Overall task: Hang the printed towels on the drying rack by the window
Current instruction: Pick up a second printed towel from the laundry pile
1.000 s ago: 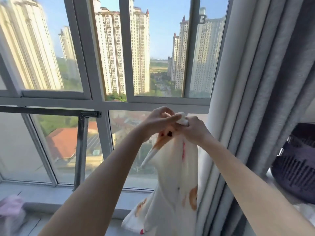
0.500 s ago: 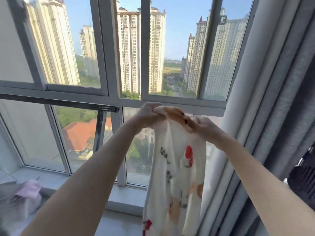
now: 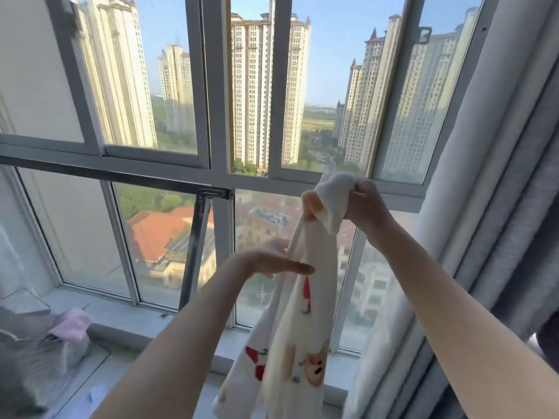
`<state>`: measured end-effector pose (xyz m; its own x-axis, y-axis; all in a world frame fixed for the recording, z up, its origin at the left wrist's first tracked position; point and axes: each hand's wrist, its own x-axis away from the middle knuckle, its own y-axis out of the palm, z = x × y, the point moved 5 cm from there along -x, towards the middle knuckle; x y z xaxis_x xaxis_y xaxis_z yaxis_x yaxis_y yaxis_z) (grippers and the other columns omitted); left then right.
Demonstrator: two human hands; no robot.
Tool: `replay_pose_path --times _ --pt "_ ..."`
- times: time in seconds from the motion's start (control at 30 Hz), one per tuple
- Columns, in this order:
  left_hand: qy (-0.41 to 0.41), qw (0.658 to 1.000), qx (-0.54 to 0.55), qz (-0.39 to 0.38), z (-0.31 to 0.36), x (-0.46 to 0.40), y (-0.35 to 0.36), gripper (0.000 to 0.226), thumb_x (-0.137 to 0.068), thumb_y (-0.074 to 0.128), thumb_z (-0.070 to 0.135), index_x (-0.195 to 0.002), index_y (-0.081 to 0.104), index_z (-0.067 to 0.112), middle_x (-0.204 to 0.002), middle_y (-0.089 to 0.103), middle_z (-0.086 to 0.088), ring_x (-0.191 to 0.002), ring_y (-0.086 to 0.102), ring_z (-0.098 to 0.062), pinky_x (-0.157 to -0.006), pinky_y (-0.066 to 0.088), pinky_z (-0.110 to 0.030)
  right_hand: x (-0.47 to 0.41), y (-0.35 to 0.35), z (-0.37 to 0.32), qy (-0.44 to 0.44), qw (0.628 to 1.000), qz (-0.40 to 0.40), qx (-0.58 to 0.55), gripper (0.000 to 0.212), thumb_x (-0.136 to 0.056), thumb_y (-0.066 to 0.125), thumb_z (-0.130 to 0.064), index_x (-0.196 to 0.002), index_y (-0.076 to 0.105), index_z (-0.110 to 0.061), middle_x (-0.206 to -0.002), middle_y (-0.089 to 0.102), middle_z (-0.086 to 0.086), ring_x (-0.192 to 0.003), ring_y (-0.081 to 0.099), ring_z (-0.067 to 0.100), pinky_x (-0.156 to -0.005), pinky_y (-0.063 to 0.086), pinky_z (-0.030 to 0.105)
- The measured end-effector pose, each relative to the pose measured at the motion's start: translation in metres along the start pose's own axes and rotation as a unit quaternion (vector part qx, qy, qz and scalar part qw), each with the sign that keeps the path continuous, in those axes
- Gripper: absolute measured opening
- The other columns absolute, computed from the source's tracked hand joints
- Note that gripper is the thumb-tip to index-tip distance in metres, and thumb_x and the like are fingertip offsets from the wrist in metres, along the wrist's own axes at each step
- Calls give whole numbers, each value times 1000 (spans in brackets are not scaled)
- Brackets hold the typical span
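A cream towel (image 3: 298,322) printed with red and orange figures hangs bunched in front of the window. My right hand (image 3: 361,207) grips its top corner, raised at about the window's middle rail. My left hand (image 3: 269,263) is lower, fingers stretched flat and apart, its fingertips against the towel's left edge without closing on it. The metal drying rack (image 3: 115,173) runs as a dark bar along the window at left, with a bracket and slanted leg (image 3: 196,237) at its right end, left of the towel.
Grey and white curtains (image 3: 490,207) hang along the right side. A pink cloth (image 3: 71,326) lies over a basket at the lower left. The white window sill (image 3: 127,316) runs below the glass.
My left hand let go of the towel's top and dropped lower, opening flat against the towel's edge. My right hand kept the top corner and moved right. The view swung right.
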<state>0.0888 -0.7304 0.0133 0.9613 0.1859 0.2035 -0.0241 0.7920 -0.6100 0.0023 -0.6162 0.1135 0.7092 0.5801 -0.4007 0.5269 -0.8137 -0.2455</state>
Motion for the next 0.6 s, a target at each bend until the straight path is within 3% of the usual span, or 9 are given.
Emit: replay_pose_path --times 0.1,0.17,0.27,0.33,0.4,0.5,0.6 --pt "-56 997 -47 40 -31 -17 6 39 -79 67 23 -114 59 8 -106 63 -12 -96 62 -28 -82 55 -40 -12 -3 -11 -1 999 38 -34 38 -80 37 13 -73 61 -15 -67 58 6 -57 57 13 -47 50 23" --pt "-99 988 -62 100 -51 -26 -5 29 -83 59 15 -109 59 1 -94 58 -11 -88 60 -29 -68 54 -37 -19 -6 -13 -9 997 57 -45 39 -80 33 13 -75 61 -14 -69 59 7 -61 58 15 -46 53 20" --pt "-150 967 -128 164 -73 -29 -28 28 -86 55 17 -110 58 4 -96 58 -10 -84 58 -25 -62 50 -30 -32 -18 -10 -5 994 89 -66 32 -84 36 10 -95 63 -1 -75 60 8 -68 60 19 -48 54 21" --pt "-162 959 -137 188 -83 -28 -45 25 -87 52 18 -109 58 5 -86 58 -7 -72 58 -21 -54 47 -28 -39 -24 -6 3 991 116 -68 30 -86 39 7 -106 61 1 -77 61 7 -67 63 16 -48 54 20" --pt "-146 961 -98 214 -84 -31 -68 20 -90 47 15 -101 58 3 -71 56 -7 -52 56 -18 -42 45 -25 -45 -22 -2 7 989 129 -69 29 -86 41 6 -105 62 -2 -75 62 5 -57 66 7 -46 52 18" --pt "-70 969 -22 234 -56 -35 -103 19 -90 43 7 -80 60 3 -57 60 -9 -33 56 -15 -35 45 -22 -50 -8 5 22 992 106 -58 28 -86 40 7 -102 62 0 -71 64 6 -49 65 4 -45 53 20" --pt "44 973 45 224 -12 -40 -129 22 -86 46 -1 -75 64 6 -69 68 -15 -52 68 -23 -47 55 -30 -56 15 19 55 997 52 -8 22 -87 46 2 -99 63 6 -67 66 6 -55 64 15 -51 56 26"
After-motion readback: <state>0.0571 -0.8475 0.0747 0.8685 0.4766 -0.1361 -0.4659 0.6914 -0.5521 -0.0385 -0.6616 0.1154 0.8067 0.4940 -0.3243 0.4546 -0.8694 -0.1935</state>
